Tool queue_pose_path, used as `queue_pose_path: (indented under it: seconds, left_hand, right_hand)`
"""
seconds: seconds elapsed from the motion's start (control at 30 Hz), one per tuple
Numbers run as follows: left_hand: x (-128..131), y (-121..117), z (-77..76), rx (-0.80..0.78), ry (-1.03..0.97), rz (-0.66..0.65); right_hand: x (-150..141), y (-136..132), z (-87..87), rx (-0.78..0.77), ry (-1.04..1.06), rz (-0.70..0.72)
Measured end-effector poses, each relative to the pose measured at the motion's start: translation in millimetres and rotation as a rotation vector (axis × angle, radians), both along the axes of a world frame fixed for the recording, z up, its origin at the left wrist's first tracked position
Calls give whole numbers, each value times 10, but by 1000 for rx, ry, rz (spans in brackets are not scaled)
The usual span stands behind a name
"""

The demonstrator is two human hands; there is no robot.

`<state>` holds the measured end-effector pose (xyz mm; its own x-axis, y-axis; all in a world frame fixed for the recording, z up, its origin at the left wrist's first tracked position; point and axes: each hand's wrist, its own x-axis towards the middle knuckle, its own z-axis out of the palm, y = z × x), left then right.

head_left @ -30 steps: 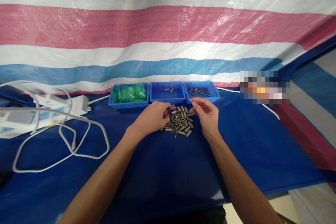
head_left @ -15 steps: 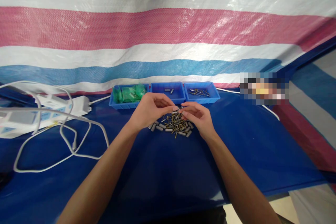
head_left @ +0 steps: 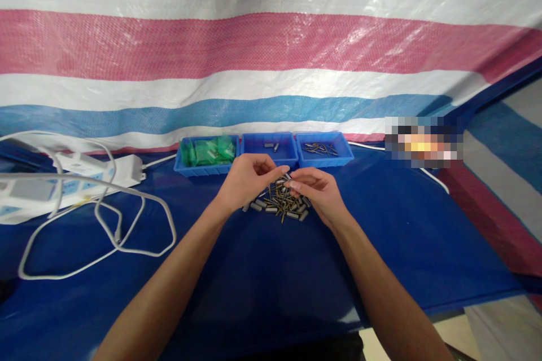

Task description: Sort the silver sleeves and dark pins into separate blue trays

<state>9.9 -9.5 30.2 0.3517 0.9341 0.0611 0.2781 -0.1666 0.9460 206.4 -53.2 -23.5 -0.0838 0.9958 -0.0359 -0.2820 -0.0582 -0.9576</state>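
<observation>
A heap of small grey sleeves and thin brass pins lies on the blue table cover. Just above the heap, my left hand and my right hand meet fingertip to fingertip. Both hands are pinched shut around a small part between them, too tiny to name. Behind them stand three blue trays: the left tray holds green bags, the middle tray holds a couple of grey sleeves, the right tray holds brass pins.
A white power strip with looping white cables lies at the left. A striped tarpaulin wall rises behind the trays. The table's front edge runs at the lower right.
Both hands rose from the heap and came together above it, fingertips pinching. Several grey sleeves at the heap's left, earlier covered by my left hand, now show.
</observation>
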Motion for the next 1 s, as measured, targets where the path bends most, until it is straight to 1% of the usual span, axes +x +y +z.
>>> queue_pose_path:
  seconds: [0.2, 0.33, 0.6, 0.67, 0.73, 0.8, 0.93, 1.0]
  left_hand:
    - [-17, -9, -16, -26, -54, -77]
    - [-12, -13, -28, -2, -57, -93]
    - [-49, 4, 8, 30, -14, -219]
    - [-77, 15, 25, 46, 14, -230]
    - [-120, 36, 30, 88, 78, -200]
    - [-178, 68, 12, 136, 196, -162]
    - [-265, 130, -99, 209, 490, -164]
    - [-250, 129, -160, 244, 624, -141]
  right_hand:
    - [-27, 18, 65, -40, 70, -75]
    - [-32, 24, 103, -56, 76, -73]
    - [-11, 31, 62, -69, 65, -71]
    - [-8, 34, 46, -69, 54, -73]
    - [-5, 38, 27, -53, 29, -90]
    - [3, 46, 8, -15, -6, -150]
    - [56, 81, -28, 93, -118, -381]
    - [97, 104, -47, 130, -170, -453]
